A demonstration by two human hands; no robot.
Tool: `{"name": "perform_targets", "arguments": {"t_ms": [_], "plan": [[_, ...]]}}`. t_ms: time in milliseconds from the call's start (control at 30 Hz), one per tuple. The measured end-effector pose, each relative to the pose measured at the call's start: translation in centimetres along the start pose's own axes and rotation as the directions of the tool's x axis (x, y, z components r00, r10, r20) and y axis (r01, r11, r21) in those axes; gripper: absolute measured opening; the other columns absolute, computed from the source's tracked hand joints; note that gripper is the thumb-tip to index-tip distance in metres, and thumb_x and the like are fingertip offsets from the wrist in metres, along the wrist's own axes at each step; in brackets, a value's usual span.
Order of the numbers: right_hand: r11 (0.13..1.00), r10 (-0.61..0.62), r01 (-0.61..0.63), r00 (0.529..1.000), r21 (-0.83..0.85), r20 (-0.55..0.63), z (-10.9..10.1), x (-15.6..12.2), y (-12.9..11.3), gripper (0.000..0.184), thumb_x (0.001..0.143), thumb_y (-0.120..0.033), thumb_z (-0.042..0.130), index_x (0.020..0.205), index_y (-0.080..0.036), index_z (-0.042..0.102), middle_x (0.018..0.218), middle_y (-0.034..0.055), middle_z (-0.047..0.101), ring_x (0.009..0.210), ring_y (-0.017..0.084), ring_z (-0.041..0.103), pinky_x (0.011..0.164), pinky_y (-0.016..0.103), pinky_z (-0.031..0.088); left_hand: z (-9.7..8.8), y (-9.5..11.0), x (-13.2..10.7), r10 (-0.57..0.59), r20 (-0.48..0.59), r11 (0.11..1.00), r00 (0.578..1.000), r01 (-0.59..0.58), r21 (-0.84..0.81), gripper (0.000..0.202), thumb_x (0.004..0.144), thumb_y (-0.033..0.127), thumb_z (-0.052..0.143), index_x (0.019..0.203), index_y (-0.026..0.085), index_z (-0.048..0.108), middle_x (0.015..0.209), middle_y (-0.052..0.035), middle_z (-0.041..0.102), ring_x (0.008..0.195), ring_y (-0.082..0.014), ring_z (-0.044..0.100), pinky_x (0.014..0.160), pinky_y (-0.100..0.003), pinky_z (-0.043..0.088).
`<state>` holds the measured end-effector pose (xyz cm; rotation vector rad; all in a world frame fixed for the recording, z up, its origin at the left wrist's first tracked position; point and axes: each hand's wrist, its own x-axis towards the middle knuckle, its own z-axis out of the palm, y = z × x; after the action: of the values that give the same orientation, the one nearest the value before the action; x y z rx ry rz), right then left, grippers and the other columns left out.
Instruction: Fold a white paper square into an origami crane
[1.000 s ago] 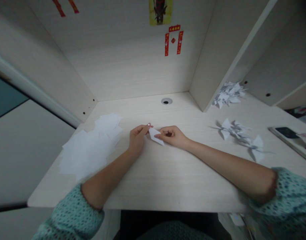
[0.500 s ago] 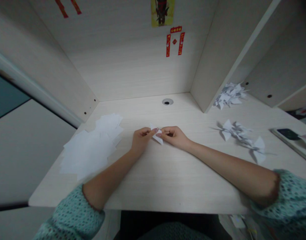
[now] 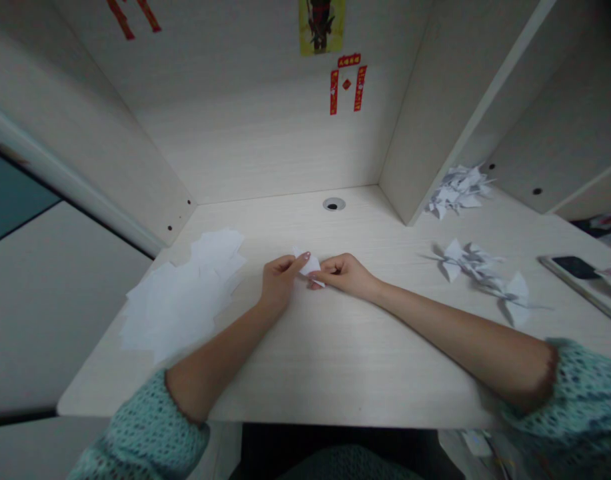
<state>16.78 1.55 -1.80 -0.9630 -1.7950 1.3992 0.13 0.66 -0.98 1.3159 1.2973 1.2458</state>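
A small folded piece of white paper (image 3: 311, 265) is held between my two hands, just above the middle of the desk. My left hand (image 3: 281, 277) pinches its left side, thumb on top. My right hand (image 3: 346, 273) grips the lower right corner between thumb and fingers. Both hands are closed; the fingers beneath the paper are partly hidden. Left of my left hand lies a spread of flat white paper sheets (image 3: 180, 300). To the right of my right hand rest several folded paper cranes (image 3: 478, 270).
Behind the upright divider (image 3: 450, 100) sits a heap of folded white paper pieces (image 3: 460, 190). A phone (image 3: 585, 283) lies at the desk's right side. A round cable hole (image 3: 334, 204) is near the back panel. The desk's front edge runs close to my body.
The folded paper has turned and shifted slightly left in my fingers. My right fingers have slid down to its lower corner, and my left thumb has moved a little left and up.
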Motion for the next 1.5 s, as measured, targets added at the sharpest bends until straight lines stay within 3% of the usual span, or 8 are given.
{"name": "perform_targets", "arguments": {"t_ms": [267, 467, 700, 867, 1100, 1267, 1500], "plan": [[0.992, 0.052, -0.052, 0.999, 0.111, 0.000, 0.32, 0.11, 0.45, 0.038, 0.074, -0.050, 0.066, 0.071, -0.012, 0.070, 0.072, 0.0084, 0.073, 0.062, 0.013, 0.066, 0.062, 0.025, 0.051, -0.11, 0.15, 0.19, -0.024, -0.059, 1.000, 0.998, 0.023, -0.011, 0.040, 0.071, 0.050, 0.066, 0.053, 0.016, 0.057, 0.050, 0.0047, 0.046, 0.050, -0.0080, 0.037, 0.051, -0.023, 0.027], [0.992, 0.062, -0.059, 0.998, 0.108, -0.027, 0.46, -0.03, 0.22, 0.042, 0.075, -0.053, 0.063, 0.065, -0.012, 0.067, 0.063, 0.0075, 0.071, 0.058, 0.015, 0.067, 0.058, 0.025, 0.052, -0.08, 0.16, 0.26, -0.025, -0.046, 0.997, 0.999, 0.022, -0.076, 0.036, 0.072, 0.049, 0.065, 0.057, 0.016, 0.061, 0.056, 0.0029, 0.055, 0.055, -0.0097, 0.044, 0.057, -0.023, 0.034], [1.000, -0.015, 0.015, 1.000, 0.027, -0.003, 0.25, -0.01, 0.31, 0.042, 0.080, -0.053, 0.057, 0.069, -0.014, 0.068, 0.072, 0.0073, 0.073, 0.066, 0.014, 0.067, 0.066, 0.025, 0.052, -0.01, 0.11, 0.21, -0.024, -0.073, 0.999, 0.997, 0.021, -0.044, 0.038, 0.074, 0.049, 0.063, 0.055, 0.016, 0.058, 0.052, 0.0041, 0.049, 0.052, -0.0091, 0.039, 0.053, -0.023, 0.030], [0.996, -0.041, 0.039, 0.999, -0.076, -0.026, 0.17, -0.19, 0.10, 0.042, 0.083, -0.053, 0.053, 0.066, -0.016, 0.063, 0.061, 0.0037, 0.069, 0.058, 0.013, 0.064, 0.061, 0.024, 0.047, -0.01, 0.16, 0.30, -0.013, -0.082, 0.999, 0.997, 0.010, -0.040, 0.040, 0.073, 0.049, 0.064, 0.053, 0.016, 0.055, 0.053, 0.0044, 0.046, 0.053, -0.0088, 0.038, 0.054, -0.023, 0.029], [0.998, 0.000, -0.002, 1.000, -0.060, -0.028, 0.17, -0.30, -0.30, 0.042, 0.078, -0.054, 0.059, 0.061, -0.016, 0.060, 0.055, 0.0026, 0.066, 0.051, 0.012, 0.062, 0.054, 0.022, 0.044, 0.01, 0.17, 0.25, -0.007, -0.055, 0.999, 0.998, 0.004, -0.053, 0.040, 0.074, 0.050, 0.063, 0.055, 0.015, 0.055, 0.054, 0.0039, 0.047, 0.053, -0.0087, 0.038, 0.054, -0.023, 0.029], [0.998, 0.000, 0.000, 1.000, -0.066, 0.004, 0.21, -0.35, -0.37, 0.045, 0.080, -0.055, 0.056, 0.058, -0.015, 0.061, 0.059, 0.0047, 0.068, 0.055, 0.013, 0.064, 0.054, 0.023, 0.045, -0.03, 0.14, 0.21, 0.006, -0.042, 0.999, 0.999, -0.007, -0.036, 0.041, 0.075, 0.051, 0.062, 0.056, 0.016, 0.056, 0.053, 0.0038, 0.046, 0.054, -0.0091, 0.038, 0.054, -0.023, 0.029], [0.997, -0.071, 0.073, 0.996, -0.030, 0.052, 0.15, -0.23, 0.16, 0.037, 0.083, -0.051, 0.055, 0.074, -0.016, 0.067, 0.076, 0.0062, 0.072, 0.071, 0.015, 0.066, 0.068, 0.027, 0.051, -0.03, 0.17, 0.26, -0.034, -0.061, 0.999, 0.998, 0.032, -0.034, 0.043, 0.072, 0.055, 0.062, 0.056, 0.016, 0.054, 0.055, 0.0031, 0.047, 0.054, -0.0094, 0.038, 0.052, -0.023, 0.030]]}}
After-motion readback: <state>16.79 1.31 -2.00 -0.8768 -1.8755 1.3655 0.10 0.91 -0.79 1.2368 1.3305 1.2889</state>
